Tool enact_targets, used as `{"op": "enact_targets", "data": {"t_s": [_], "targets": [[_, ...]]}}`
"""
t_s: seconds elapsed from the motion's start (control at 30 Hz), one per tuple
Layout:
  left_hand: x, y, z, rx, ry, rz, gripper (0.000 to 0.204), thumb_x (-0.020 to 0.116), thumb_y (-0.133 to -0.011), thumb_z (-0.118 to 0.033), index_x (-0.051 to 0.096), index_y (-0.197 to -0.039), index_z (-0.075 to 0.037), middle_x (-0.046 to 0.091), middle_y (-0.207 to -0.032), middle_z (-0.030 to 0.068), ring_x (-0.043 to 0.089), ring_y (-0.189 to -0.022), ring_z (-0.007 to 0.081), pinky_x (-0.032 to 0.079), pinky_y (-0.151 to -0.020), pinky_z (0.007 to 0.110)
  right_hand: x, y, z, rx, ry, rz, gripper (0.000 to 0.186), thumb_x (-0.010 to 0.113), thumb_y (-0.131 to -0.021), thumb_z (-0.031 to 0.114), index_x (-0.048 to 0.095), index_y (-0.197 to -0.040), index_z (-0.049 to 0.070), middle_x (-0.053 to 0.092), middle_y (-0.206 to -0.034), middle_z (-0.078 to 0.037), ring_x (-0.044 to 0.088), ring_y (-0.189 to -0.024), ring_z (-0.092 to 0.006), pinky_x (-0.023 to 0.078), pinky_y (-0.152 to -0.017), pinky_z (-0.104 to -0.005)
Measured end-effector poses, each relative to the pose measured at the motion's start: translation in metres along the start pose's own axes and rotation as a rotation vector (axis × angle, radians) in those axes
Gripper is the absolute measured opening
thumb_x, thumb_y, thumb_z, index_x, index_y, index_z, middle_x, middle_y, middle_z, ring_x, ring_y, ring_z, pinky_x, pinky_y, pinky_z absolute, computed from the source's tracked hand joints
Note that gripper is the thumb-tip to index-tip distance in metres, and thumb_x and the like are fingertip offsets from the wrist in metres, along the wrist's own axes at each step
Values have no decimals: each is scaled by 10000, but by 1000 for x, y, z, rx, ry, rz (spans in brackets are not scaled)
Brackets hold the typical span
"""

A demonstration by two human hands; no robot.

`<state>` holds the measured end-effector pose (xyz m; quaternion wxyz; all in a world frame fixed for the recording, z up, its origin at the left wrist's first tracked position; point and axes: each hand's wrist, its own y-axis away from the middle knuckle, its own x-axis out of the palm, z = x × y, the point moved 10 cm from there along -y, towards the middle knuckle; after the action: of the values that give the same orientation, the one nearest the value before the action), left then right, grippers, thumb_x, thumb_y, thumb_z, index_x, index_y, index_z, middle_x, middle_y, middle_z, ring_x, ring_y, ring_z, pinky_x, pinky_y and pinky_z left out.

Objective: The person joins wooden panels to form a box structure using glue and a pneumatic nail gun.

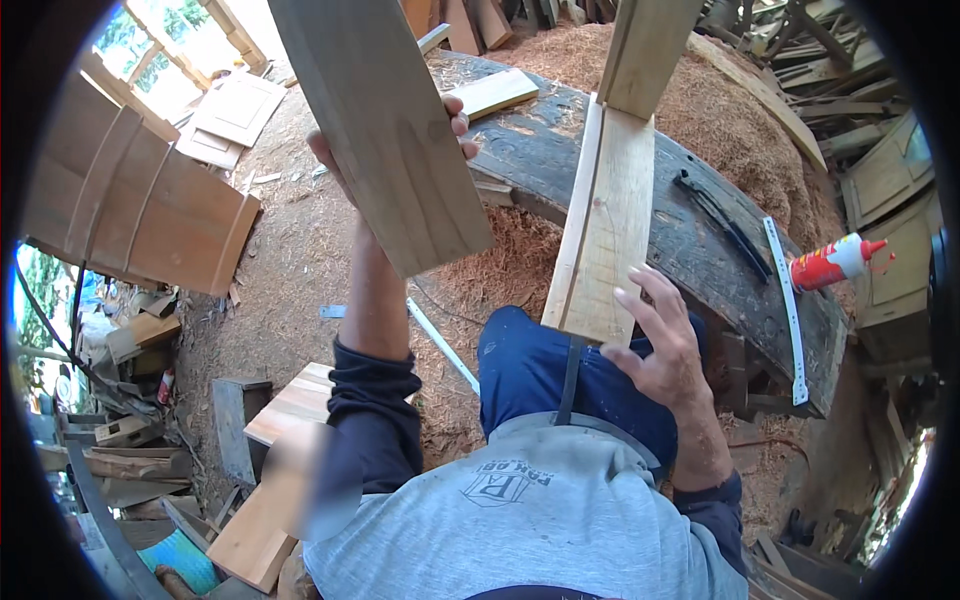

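My left hand [462, 124] is raised and closed around a wide, flat wooden board [385, 130], thumb on one side and fingertips round the other. The board hides most of the palm. Below my right hand's fingertips lies the near end of a long wooden piece with a grooved edge [608, 220], resting over the workbench and pointing toward my lap. My right hand [665, 345] has its fingers spread at that end; whether they press on it I cannot tell. Another upright wooden board [650, 55] meets the grooved piece at its far end.
The dark workbench [690, 235] carries black pincers [725, 225], a white ruler strip [785, 310], a red-and-white glue bottle [835, 262] and a short wood block [497, 92]. Wood shavings [740, 130] heap behind it. A large wooden panel [150, 190] stands left; loose planks [255, 530] lie lower left.
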<state>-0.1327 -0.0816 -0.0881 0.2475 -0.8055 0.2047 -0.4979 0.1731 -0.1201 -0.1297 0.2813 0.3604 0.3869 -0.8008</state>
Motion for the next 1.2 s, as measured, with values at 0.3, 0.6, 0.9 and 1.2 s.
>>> {"op": "enact_targets", "data": {"t_s": [0.3, 0.6, 0.9, 1.2], "targets": [[54, -7, 106, -106, 212, 234, 1340, 662, -671, -904, 304, -1513, 76, 431, -1397, 371, 509, -1268, 513, 521, -1008, 626, 31, -47, 6, 170, -770, 17, 666, 770, -902, 206, 474, -1467, 14, 714, -1147, -213, 695, -1077, -338, 539, -944, -423], [21, 20, 87, -19, -703, -356, 581, 517, -1076, -352, 376, -1507, 12, 504, -1460, 183, 527, -1336, 326, 452, -1111, 502, -21, -38, -25, 105, -569, -294, 366, 731, -881, 67, 587, -1208, -9, 698, -939, -229, 724, -904, -393, 567, -782, -444], [23, 67, 67, 345, -754, -809, 469, 565, -1060, -393, 507, -1362, -39, 630, -1188, 100, 628, -1067, 206, 557, -911, 389, -16, -40, 1, -66, -450, -157, 670, 844, -812, 212, 537, -1369, 1, 689, -1157, -202, 716, -981, -328, 587, -853, -426], [48, 27, 144, 294, -457, -649, 419, 556, -1057, -432, 571, -1322, -108, 659, -1114, 19, 611, -1017, 154, 519, -899, 337, -84, -40, 4, -285, -597, -500, 581, 831, -852, 281, 607, -1293, -22, 685, -1201, -213, 693, -1078, -341, 581, -915, -428]]}}
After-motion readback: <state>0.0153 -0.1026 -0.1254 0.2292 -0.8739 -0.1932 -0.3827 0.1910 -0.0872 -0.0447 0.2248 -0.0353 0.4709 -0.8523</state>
